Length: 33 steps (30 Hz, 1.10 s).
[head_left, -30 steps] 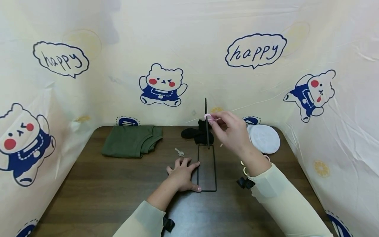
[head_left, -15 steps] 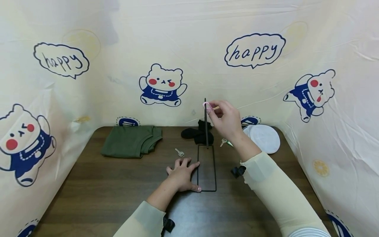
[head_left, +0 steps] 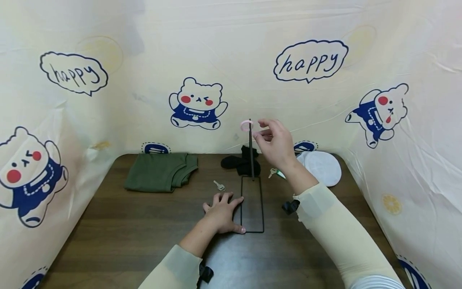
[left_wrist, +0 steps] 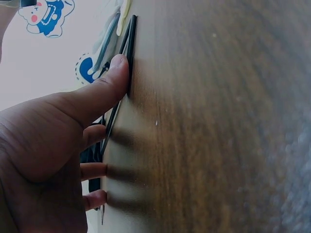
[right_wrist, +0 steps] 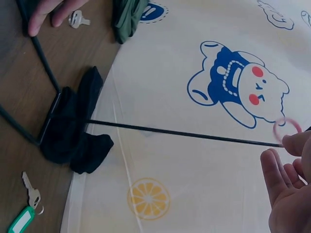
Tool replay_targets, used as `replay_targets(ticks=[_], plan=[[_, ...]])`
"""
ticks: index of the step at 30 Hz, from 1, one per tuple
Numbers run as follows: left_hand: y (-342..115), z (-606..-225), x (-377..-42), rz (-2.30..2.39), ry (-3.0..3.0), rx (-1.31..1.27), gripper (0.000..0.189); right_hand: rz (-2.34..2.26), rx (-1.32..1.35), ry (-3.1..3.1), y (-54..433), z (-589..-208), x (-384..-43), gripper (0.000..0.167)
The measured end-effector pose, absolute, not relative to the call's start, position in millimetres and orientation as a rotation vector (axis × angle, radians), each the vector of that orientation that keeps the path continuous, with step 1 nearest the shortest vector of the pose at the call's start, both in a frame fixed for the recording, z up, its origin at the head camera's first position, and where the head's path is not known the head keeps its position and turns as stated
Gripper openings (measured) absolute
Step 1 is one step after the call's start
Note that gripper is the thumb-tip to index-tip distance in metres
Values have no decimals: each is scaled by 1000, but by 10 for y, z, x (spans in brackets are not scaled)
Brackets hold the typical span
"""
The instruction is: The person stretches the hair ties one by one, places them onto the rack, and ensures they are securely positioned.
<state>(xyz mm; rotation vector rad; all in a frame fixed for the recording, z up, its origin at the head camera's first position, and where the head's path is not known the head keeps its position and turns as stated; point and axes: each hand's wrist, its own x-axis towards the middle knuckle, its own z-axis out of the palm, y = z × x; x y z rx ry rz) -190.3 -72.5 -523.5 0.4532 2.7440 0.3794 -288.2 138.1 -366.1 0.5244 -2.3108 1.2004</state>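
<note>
Indoor booth-like nook, home or studio can't tell, pale fabric sheet (head_left: 252,94) hung round three sides, creased, printed with cartoon bears (head_left: 198,105), "happy" bubbles (head_left: 311,61) and orange slices (head_left: 391,204), dark wood-grain table (head_left: 122,233) between, folded green cloth (head_left: 159,173) and key (head_left: 219,186) on top

Both of a person's forearms (head_left: 343,235) extend forward; the left hand (head_left: 223,214) lies low, palm down, fingers and thumb spread, while the right hand (head_left: 278,144), higher, has thumb and index fingertips slightly parted.

The right forearm (head_left: 337,226) partly hid the white round item (head_left: 323,168) and green tag (head_left: 280,174), far right; the pink ring (right_wrist: 276,131) was blurred.
</note>
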Motion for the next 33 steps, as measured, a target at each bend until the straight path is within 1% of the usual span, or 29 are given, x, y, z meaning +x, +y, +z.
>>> replay_targets(ticks=[16, 24, 33], plan=[[-729, -5215, -1904, 348, 2746, 472, 109, 1251, 559, -2223, 1700, -3872, -2698, 34], [-729, -5211, -1912, 335, 2747, 480, 109, 1211, 557, -2248, 1810, -3925, -2571, 35], [-724, -5220, -1909, 326, 2740, 472, 105, 1161, 537, -2286, 2011, -4088, -2498, 35]])
